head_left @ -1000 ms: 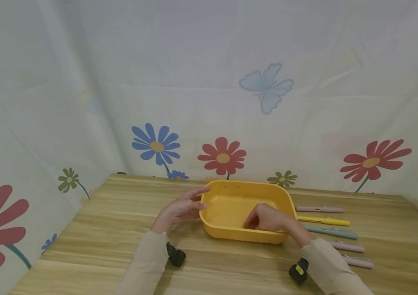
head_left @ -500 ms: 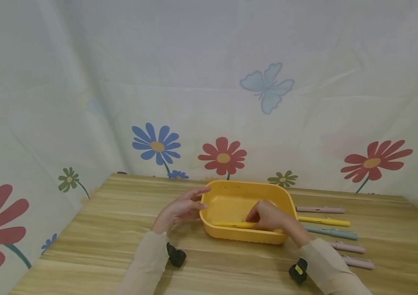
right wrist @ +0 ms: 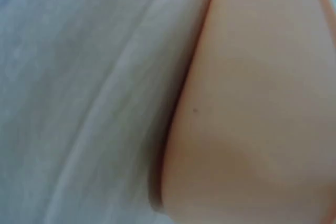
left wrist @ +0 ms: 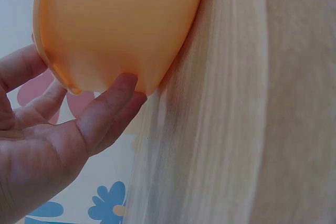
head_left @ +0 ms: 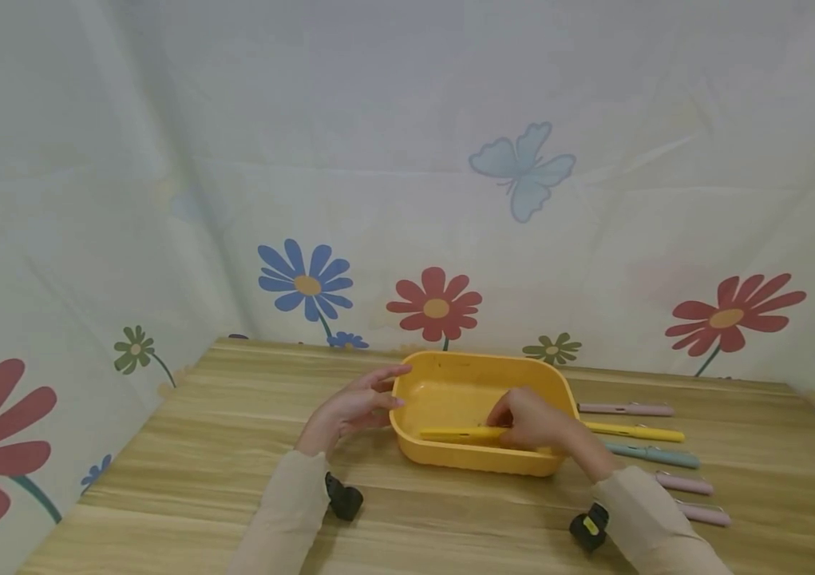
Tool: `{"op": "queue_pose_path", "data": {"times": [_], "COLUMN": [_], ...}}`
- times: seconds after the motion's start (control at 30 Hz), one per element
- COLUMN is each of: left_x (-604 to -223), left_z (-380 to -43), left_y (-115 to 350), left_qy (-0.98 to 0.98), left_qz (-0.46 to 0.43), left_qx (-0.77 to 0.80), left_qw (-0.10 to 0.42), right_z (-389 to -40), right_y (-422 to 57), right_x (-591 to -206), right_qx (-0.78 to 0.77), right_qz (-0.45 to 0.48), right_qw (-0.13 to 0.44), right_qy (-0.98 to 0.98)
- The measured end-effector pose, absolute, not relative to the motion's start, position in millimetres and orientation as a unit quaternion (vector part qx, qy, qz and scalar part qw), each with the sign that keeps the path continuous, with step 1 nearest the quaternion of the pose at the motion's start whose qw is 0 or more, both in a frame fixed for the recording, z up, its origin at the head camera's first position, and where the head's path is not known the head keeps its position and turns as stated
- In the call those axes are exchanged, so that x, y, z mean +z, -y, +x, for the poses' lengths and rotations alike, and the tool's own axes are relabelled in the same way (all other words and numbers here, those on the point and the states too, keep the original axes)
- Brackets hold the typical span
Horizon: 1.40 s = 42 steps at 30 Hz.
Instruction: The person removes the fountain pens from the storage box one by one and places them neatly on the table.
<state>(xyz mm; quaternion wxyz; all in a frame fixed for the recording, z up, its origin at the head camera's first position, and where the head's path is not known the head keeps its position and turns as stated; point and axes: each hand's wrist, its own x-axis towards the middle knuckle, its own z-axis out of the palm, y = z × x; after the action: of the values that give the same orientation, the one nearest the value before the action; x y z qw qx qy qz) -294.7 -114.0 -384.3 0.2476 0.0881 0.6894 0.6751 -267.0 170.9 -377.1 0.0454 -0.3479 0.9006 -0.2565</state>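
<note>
In the head view, a yellow pen [head_left: 464,433] lies level inside a yellow plastic basin [head_left: 489,458], near its front wall. My right hand [head_left: 532,419] reaches into the basin and pinches the pen near its right part; the fingertips are partly hidden. My left hand [head_left: 357,403] holds the basin's left end, thumb and a finger at the rim and other fingers against the outer wall. In the left wrist view, these fingers [left wrist: 113,108] touch the basin's outside [left wrist: 121,24]. The right wrist view has only the basin's wall [right wrist: 247,103] close up, without the hand.
Right of the basin, several pens lie in a column on the wooden table [head_left: 235,415]: a pink pen [head_left: 640,410], a yellow one [head_left: 644,433], a blue-green one [head_left: 654,455] and pinkish ones below, partly covered by the right sleeve [head_left: 647,511]. A flowered curtain [head_left: 378,200] hangs behind.
The yellow pen, unseen in the basin at first, came into view in my right hand's fingers and has risen slightly. The left hand and basin have stayed put.
</note>
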Motion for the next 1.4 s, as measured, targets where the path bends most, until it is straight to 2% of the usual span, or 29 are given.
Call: {"op": "queue_pose_path", "data": {"times": [0.23, 0.5, 0.8, 1.4], "left_x": [-383, -383, -383, -386], "left_z": [-294, -294, -293, -296], "left_y": [114, 115, 113, 114], "left_qy": [-0.69, -0.687, -0.693, -0.685], "left_qz": [0.092, 0.105, 0.088, 0.081], "left_qx": [0.673, 0.671, 0.672, 0.68], "left_qw": [0.25, 0.258, 0.246, 0.247], "right_z": [-264, -261, -253, -228], "right_y": [-178, -184, -194, -231], "right_x": [-369, -364, -356, -340], "right_qx": [-0.266, -0.263, -0.28, -0.298], "right_qz": [-0.346, -0.371, -0.359, -0.362], "right_qw": [0.056, 0.029, 0.03, -0.019], "right_qy": [-0.898, -0.89, -0.89, -0.883]}}
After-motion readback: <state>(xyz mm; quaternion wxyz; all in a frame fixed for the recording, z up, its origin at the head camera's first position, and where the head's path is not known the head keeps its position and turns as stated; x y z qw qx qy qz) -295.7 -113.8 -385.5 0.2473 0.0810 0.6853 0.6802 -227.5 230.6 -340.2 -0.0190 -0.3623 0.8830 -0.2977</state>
